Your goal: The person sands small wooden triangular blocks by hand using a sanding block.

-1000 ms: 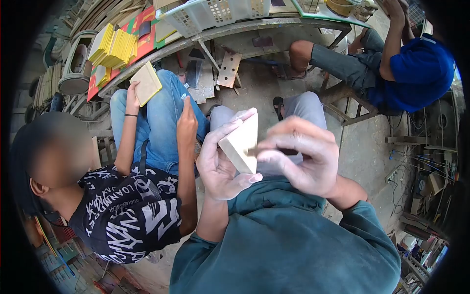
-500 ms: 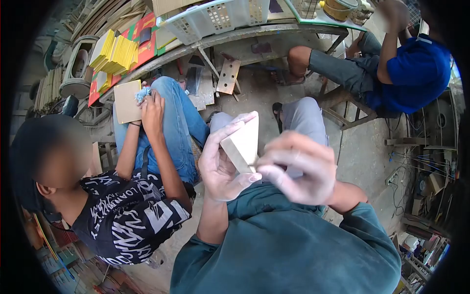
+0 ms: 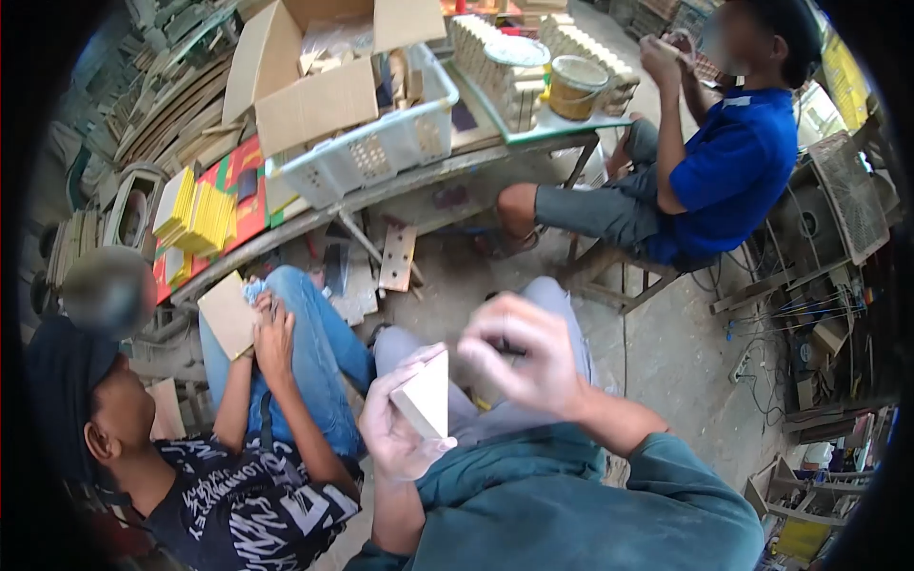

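My left hand [image 3: 388, 430] grips a pale triangular wooden block [image 3: 428, 400], with its fingers behind and the thumb along the lower edge. The block's flat triangular face is turned up, and a thick side shows at its left. My right hand [image 3: 524, 357] is raised just right of the block, apart from it. Its fingers are loosely curved with a gap by the thumb, somewhat blurred, and I see nothing between them. Whitish dust covers both hands.
At left, a seated person holds a flat board [image 3: 227, 316] and a blue cloth [image 3: 253, 290]. Another person in a blue shirt [image 3: 733, 143] sits at right. A table ahead bears a plastic crate [image 3: 367, 157], an open carton [image 3: 319, 105], yellow-edged boards [image 3: 195, 214] and a bucket [image 3: 576, 86].
My right hand has come off the block's lower corner and lifted up and away. My view has tilted up, showing more of the table and the person in blue.
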Tool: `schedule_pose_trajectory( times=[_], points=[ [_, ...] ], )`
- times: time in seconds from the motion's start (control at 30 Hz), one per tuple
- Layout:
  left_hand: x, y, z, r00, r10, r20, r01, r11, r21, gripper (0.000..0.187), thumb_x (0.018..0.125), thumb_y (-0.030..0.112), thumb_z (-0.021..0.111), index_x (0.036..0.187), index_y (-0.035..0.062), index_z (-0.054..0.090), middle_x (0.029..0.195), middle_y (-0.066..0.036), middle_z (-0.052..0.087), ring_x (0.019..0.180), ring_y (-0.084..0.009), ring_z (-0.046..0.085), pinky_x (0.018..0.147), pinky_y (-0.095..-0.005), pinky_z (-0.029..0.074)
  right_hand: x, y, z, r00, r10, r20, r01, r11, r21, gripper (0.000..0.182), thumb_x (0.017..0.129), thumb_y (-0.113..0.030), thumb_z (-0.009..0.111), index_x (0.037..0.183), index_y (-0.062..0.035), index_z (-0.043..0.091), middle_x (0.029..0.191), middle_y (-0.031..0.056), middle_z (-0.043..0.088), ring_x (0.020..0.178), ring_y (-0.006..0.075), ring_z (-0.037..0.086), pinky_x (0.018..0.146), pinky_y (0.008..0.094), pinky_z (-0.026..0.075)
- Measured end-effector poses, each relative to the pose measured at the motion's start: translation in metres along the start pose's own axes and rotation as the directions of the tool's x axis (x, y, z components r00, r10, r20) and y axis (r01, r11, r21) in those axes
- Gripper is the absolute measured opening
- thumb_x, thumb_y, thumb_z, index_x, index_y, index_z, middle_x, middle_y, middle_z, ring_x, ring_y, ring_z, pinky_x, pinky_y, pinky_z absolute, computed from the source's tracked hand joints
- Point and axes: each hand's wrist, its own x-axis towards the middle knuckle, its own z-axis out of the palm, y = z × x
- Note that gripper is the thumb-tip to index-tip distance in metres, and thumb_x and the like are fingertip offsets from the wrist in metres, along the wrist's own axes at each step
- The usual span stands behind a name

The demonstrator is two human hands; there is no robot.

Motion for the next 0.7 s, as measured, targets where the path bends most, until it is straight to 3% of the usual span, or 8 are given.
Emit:
schedule_pose_trajectory(
  times=[0.13,0.23,0.33,0.4,0.47,0.53,0.6,0.7],
  points=[
    [-0.003,0.004,-0.004,0.997,-0.078,-0.018,0.078,0.997,0.011,0.074,0.07,0.019,0.082,0.126,-0.0057,0.042,0.131,-0.032,0.047,0.125,-0.0375,0.047,0.108,-0.0453,0.033,-0.029,-0.02,0.02,0.991,-0.123,0.045,0.108,0.963,0.249,0.009,0.078,0.001,0.071,0.084,0.0036,0.064,0.081,0.0117,0.063,0.071,0.0201,0.061,0.061,0.0295,0.049],
    [-0.003,0.004,-0.002,1.0,-0.02,0.021,0.019,1.0,0.019,0.074,0.069,0.021,0.083,0.125,-0.0043,0.043,0.128,-0.031,0.049,0.124,-0.0371,0.048,0.107,-0.0456,0.034,-0.01,0.002,0.009,0.999,0.048,0.01,-0.048,0.996,0.071,0.01,0.079,0.001,0.07,0.085,0.0038,0.063,0.08,0.0113,0.061,0.07,0.0202,0.061,0.06,0.0287,0.049],
    [-0.003,0.002,-0.001,0.998,-0.05,-0.025,0.05,0.999,0.002,0.075,0.067,0.021,0.085,0.124,-0.0034,0.043,0.125,-0.028,0.051,0.123,-0.0369,0.048,0.107,-0.0464,0.033,-0.013,-0.005,0.001,0.998,-0.051,0.029,0.048,0.993,0.106,0.008,0.08,0.0,0.07,0.085,0.0024,0.065,0.08,0.011,0.062,0.072,0.02,0.062,0.062,0.0291,0.049],
    [-0.005,0.001,-0.006,0.999,-0.046,-0.029,0.046,0.999,0.005,0.075,0.066,0.021,0.085,0.124,-0.0032,0.044,0.125,-0.028,0.051,0.123,-0.037,0.047,0.106,-0.0471,0.034,-0.029,-0.021,0.012,0.988,-0.118,0.095,0.084,0.95,0.302,0.008,0.082,-0.002,0.069,0.086,0.0032,0.066,0.084,0.0117,0.064,0.076,0.0209,0.064,0.065,0.0295,0.05],
    [-0.01,0.002,-0.004,0.998,-0.064,-0.01,0.064,0.996,-0.055,0.076,0.065,0.021,0.085,0.124,-0.0035,0.043,0.125,-0.027,0.05,0.124,-0.0373,0.047,0.106,-0.0482,0.033,-0.027,-0.016,0.012,0.989,-0.054,0.14,0.012,0.959,0.285,0.008,0.082,-0.003,0.069,0.087,0.0034,0.066,0.083,0.0115,0.064,0.074,0.0202,0.063,0.064,0.0289,0.05],
    [-0.01,0.005,-0.002,0.994,-0.096,-0.042,0.094,0.994,-0.052,0.076,0.066,0.021,0.085,0.124,-0.0034,0.043,0.128,-0.026,0.049,0.124,-0.0369,0.046,0.106,-0.0489,0.033,-0.014,0.005,0.012,1.0,-0.021,-0.004,0.021,0.995,0.102,0.008,0.082,-0.003,0.069,0.087,0.0032,0.066,0.081,0.011,0.063,0.07,0.0188,0.061,0.061,0.0288,0.049],
    [-0.009,0.002,-0.004,0.998,-0.061,0.019,0.062,0.997,-0.035,0.076,0.066,0.02,0.085,0.124,-0.0032,0.043,0.13,-0.026,0.047,0.124,-0.0363,0.047,0.107,-0.0484,0.033,-0.011,0.002,0.004,0.998,0.069,0.009,-0.069,0.984,0.164,0.01,0.082,-0.002,0.068,0.091,0.0024,0.066,0.082,0.0102,0.061,0.067,0.0218,0.059,0.059,0.0295,0.048],
    [-0.008,0.002,-0.002,0.999,-0.054,0.004,0.053,0.998,0.033,0.075,0.065,0.019,0.086,0.123,-0.003,0.044,0.129,-0.027,0.047,0.123,-0.0366,0.047,0.106,-0.0479,0.033,-0.031,-0.024,0.01,0.989,-0.112,0.094,0.069,0.924,0.375,0.01,0.081,0.0,0.069,0.091,0.0002,0.066,0.082,0.0087,0.061,0.07,0.0177,0.059,0.061,0.0281,0.047]
  ],
)
